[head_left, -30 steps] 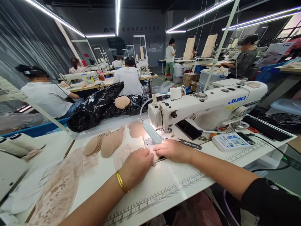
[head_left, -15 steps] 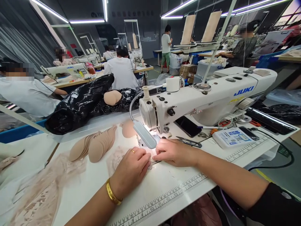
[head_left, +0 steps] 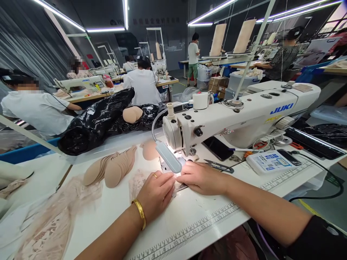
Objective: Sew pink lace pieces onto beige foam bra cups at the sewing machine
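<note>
Under the lamp of a white sewing machine [head_left: 238, 115], my left hand [head_left: 158, 191] is closed on a piece of pale pink lace fabric [head_left: 136, 183], part of which spreads out to its left. My right hand [head_left: 204, 177] is curled beside the needle area, its fingertips pinching the same fabric close to the left fingers. The grey lamp head [head_left: 169, 159] hides the needle and presser foot. Behind my left hand lie overlapping stacks of beige bra cups [head_left: 116, 171], and a single beige cup [head_left: 150, 151] sits nearer the machine.
Thread snips [head_left: 219, 166], a black phone [head_left: 217, 147] and a white box [head_left: 268, 161] lie right of my hands. More lace [head_left: 48, 224] covers the left side. Black plastic bags [head_left: 94, 119] stand behind the table [head_left: 195, 220]. Several people work at machines beyond.
The view has shifted slightly, moving the scene right and down. My left fingers now lie flatter and straighter on the fabric; my right hand stays nearly in place by the machine.
</note>
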`<state>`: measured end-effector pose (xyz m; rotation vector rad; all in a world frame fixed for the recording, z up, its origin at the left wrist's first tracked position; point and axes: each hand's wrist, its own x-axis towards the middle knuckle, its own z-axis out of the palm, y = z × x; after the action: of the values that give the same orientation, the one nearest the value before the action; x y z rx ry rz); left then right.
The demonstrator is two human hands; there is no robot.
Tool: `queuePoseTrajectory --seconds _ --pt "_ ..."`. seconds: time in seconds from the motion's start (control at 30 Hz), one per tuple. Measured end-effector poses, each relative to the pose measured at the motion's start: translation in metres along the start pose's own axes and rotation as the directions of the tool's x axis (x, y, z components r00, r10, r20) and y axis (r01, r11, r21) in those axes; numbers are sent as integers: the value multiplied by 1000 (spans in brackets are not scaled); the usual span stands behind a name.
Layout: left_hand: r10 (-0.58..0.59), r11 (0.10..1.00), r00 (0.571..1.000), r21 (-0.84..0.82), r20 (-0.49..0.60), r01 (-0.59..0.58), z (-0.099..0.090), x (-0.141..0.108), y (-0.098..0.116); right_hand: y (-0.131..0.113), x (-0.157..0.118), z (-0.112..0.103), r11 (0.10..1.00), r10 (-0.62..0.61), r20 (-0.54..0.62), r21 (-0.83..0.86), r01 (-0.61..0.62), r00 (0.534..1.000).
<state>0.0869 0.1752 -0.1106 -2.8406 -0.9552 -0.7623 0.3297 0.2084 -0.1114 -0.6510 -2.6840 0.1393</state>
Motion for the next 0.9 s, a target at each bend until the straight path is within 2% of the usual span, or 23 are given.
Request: queuePoseTrajectory --seconds 0.27,0.53,0.9 --pt "8 999 1000 31 -12 -8 8 14 -15 5 0 4 990 140 6 -24 -140 990" --pt "42 999 999 3 -25 -42 15 29 -33 9 3 4 972 233 -47 -21 -234 971" --pt "-8 999 999 45 43 6 13 31 -34 7 3 5 966 258 -32 -30 -259 966"
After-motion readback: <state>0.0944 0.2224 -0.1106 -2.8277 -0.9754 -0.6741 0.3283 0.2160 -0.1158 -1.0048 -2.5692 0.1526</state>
